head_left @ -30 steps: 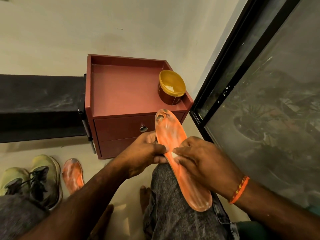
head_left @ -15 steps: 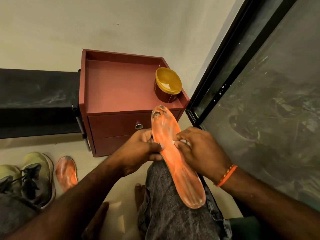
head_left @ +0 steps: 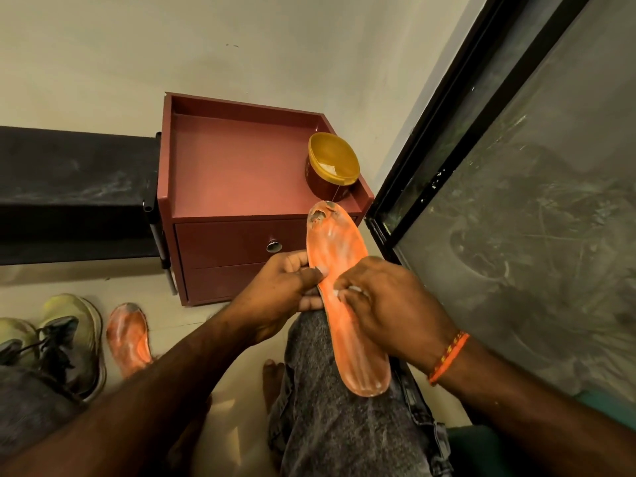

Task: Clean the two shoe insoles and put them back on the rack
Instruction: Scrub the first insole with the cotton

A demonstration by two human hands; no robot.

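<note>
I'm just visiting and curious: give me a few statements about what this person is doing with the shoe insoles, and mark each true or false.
1. The left hand grips the edge of the orange insole lying on the knee. True.
2. The second insole sits on top of the red cabinet. False: it lies on the floor beside the shoes.
3. The right hand presses a small white thing against the held insole. True.
4. The yellow tub stands on the floor. False: it stands on the cabinet's top, at its right edge.
5. The cabinet drawer is pulled open. False: it is shut.
</note>
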